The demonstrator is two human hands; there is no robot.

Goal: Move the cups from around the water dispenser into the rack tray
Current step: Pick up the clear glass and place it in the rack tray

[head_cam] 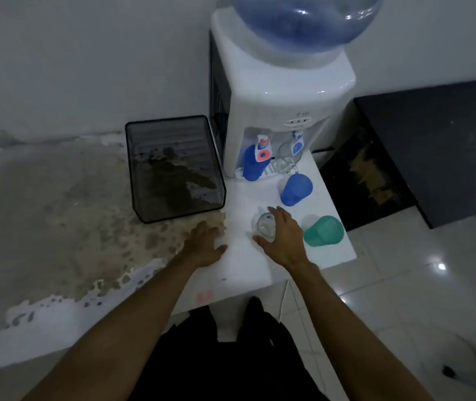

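A white water dispenser [283, 96] with a blue bottle stands at the back of a white surface [239, 204]. A blue cup [250, 163] stands under its left tap, and a clear glass [285, 157] sits under the right tap. Another blue cup [296, 189] and a green cup [323, 231] stand upside down in front. My right hand [284, 235] wraps around a clear glass [264, 225] on the white surface. My left hand [205, 243] lies flat and open beside it. The black mesh rack tray [144, 172] sits left of the dispenser with nothing in it.
The stained, worn counter [57, 212] spreads to the left under the tray. A dark cabinet [439, 146] stands to the right, with glossy white floor tiles [404, 299] below. The wall runs close behind the dispenser.
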